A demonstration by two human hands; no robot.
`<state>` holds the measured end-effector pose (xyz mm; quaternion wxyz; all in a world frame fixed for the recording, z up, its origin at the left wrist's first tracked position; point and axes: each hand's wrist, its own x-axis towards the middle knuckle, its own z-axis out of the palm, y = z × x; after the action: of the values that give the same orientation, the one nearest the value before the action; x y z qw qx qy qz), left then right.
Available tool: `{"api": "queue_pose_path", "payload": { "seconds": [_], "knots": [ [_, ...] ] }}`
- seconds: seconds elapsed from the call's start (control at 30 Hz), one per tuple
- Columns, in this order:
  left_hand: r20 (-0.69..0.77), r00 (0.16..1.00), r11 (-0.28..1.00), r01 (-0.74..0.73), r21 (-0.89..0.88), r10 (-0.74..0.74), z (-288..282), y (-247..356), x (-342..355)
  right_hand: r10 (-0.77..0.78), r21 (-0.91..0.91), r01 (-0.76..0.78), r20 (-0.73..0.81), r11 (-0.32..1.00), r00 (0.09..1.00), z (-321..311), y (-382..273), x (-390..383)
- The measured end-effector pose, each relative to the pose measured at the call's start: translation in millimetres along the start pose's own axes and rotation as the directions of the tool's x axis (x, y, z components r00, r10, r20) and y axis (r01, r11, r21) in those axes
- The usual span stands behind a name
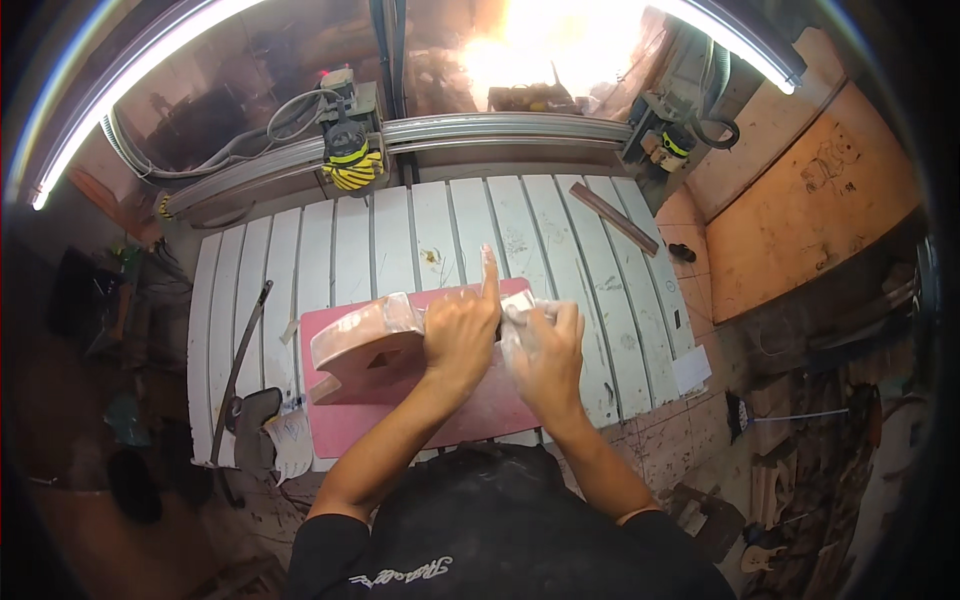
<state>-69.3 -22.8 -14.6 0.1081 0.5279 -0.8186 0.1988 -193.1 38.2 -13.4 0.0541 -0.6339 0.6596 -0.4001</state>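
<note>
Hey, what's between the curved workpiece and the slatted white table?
In the head view, a pink mat lies between the curved workpiece and the slatted white table.

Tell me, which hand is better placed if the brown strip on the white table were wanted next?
Probably the right hand: it is nearer the brown strip, which lies toward the far right of the white table. The left hand is farther left, at the curved piece, so its reach looks longer.

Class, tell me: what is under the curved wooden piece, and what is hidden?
A pink mat shows around the curved wooden piece, with the white slatted tabletop visible past the mat's edges. The mat's surface directly beneath the piece is covered, so it cannot be seen.
</note>
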Motion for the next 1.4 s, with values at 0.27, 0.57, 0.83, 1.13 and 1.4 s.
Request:
{"api": "queue_pose_path", "payload": {
  "seconds": [0.27, 0.57, 0.83, 1.13, 1.4],
  "knots": [
    [-0.016, 1.0, 1.0, 0.025, -0.005, -0.026, 6.0, 4.0, -6.1, 0.009, -0.028, -0.009, -0.015, 1.0, 1.0, 2.9, 4.6, 13.4],
    [0.069, 0.996, 0.989, -0.043, -0.143, 0.053, -7.7, -2.7, -4.6, 0.333, 0.535, -0.449, 0.304, 0.715, 0.892, -16.8, 61.6, 24.0],
    [-0.071, 0.971, 0.933, -0.24, -0.268, 0.229, -0.1, -19.2, -12.1, 0.428, 0.557, -0.581, 0.393, 0.594, 0.814, -55.2, 104.7, -20.2],
    [-0.119, 0.976, 0.929, -0.211, -0.305, 0.183, -16.5, -5.6, -20.6, 0.327, 0.62, -0.685, 0.602, 0.383, 0.728, -46.6, 116.2, -21.6],
    [0.291, 0.954, 0.98, -0.012, -0.201, 0.072, -65.4, -2.8, -5.3, 0.188, 0.733, -0.449, 0.415, 0.511, 0.89, -31.0, 87.6, 0.1]
  ]
}}
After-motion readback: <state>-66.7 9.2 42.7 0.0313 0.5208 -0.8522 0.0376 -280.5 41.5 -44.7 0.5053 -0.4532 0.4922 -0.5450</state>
